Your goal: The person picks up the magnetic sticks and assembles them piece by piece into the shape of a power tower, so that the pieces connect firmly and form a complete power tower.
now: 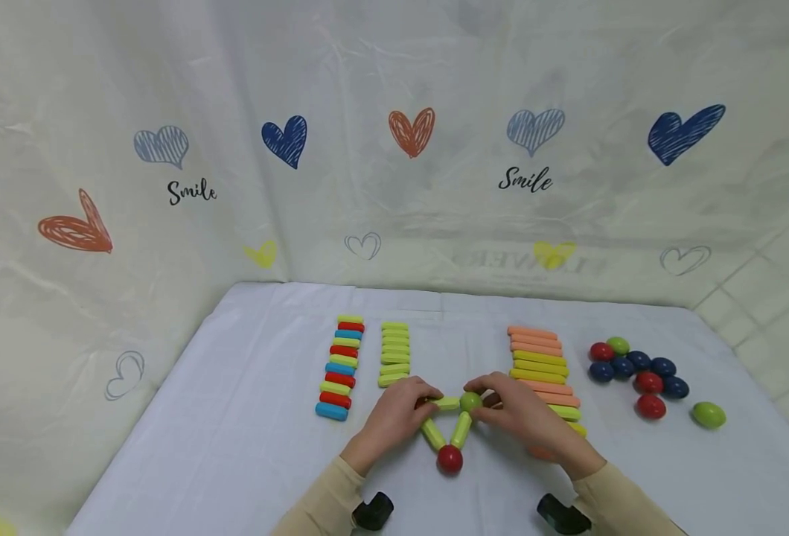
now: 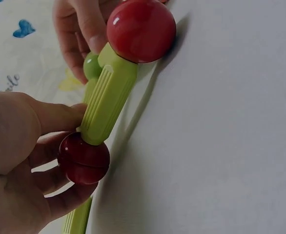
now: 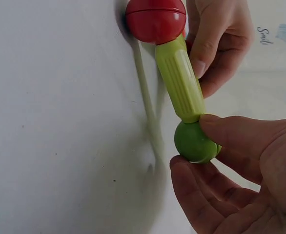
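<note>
A triangle of three light-green rods joined by balls lies on the table, with its near corner, a glossy red ball point(image 1: 450, 459), towards me. My left hand point(image 1: 400, 413) holds the left corner, fingers round a second red ball point(image 2: 83, 158) and thumb against the green rod point(image 2: 109, 100) beside it. That ball is hidden by the hand in the head view. At the right corner my right hand point(image 1: 525, 417) pinches a green ball point(image 3: 196, 141) between thumb and fingers. Another green rod point(image 3: 181, 80) runs from this ball to the near red ball.
On the left stand a column of short red, blue and green rods point(image 1: 339, 380) and a column of light-green rods point(image 1: 395, 342). Longer orange, yellow and green rods point(image 1: 540, 357) lie beyond my right hand. Several loose balls point(image 1: 650, 383) are at the right.
</note>
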A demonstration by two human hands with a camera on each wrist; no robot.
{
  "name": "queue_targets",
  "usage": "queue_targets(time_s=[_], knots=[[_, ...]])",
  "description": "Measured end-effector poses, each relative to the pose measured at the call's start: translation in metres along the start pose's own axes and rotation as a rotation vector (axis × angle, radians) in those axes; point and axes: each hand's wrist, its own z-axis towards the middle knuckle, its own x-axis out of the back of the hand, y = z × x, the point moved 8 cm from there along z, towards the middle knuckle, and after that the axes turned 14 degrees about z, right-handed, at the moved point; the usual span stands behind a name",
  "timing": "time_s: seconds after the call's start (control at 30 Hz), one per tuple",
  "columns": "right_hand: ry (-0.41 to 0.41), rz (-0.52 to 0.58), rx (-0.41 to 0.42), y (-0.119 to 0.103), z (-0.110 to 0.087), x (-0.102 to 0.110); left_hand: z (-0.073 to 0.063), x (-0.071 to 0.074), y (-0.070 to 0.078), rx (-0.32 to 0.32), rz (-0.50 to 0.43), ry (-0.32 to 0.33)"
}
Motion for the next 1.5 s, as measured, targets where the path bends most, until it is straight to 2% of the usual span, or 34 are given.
queue_targets(time_s=[0.27, 0.43, 0.5, 0.57, 0.63, 0.8, 0.9, 1.03, 1.1, 1.2, 1.3, 1.4, 1.5], knots=[[-0.007, -0.024, 0.019, -0.002, 0.001, 0.0, 0.0, -0.002, 0.003, -0.019, 0.023, 0.012], [-0.023, -0.017, -0.016, 0.004, 0.002, 0.001, 0.001, -0.003, 0.004, -0.039, 0.026, 0.012], [-0.029, -0.024, -0.03, 0.007, 0.003, 0.0, 0.0, -0.003, 0.003, -0.035, -0.005, -0.005], [-0.042, -0.035, -0.032, 0.009, 0.004, -0.002, 0.0, -0.001, 0.0, -0.01, -0.026, -0.035], [-0.051, -0.045, -0.039, 0.01, 0.006, -0.005, -0.002, 0.004, -0.004, 0.03, -0.01, -0.056], [0.002, -0.089, -0.096, 0.013, 0.01, -0.004, -0.008, 0.024, -0.014, 0.159, 0.129, -0.051], [0.048, -0.141, -0.111, 0.011, 0.011, 0.001, -0.01, 0.026, -0.014, 0.198, 0.084, -0.093], [0.079, -0.211, -0.102, 0.008, 0.014, 0.007, -0.009, 0.013, -0.005, 0.18, -0.061, -0.19], [0.082, -0.245, -0.097, 0.008, 0.015, 0.009, -0.009, 0.005, 0.0, 0.163, -0.093, -0.202], [0.054, -0.302, -0.084, 0.005, 0.02, 0.012, -0.008, 0.0, 0.005, 0.15, -0.085, -0.152], [0.027, -0.368, -0.05, -0.003, 0.028, 0.015, -0.008, -0.001, 0.008, 0.143, -0.066, -0.068], [0.015, -0.406, 0.06, -0.021, 0.04, 0.015, -0.007, -0.003, 0.005, 0.147, -0.089, -0.003], [-0.023, -0.373, 0.216, -0.043, 0.054, 0.005, -0.007, -0.004, 0.001, 0.147, -0.136, 0.043]])
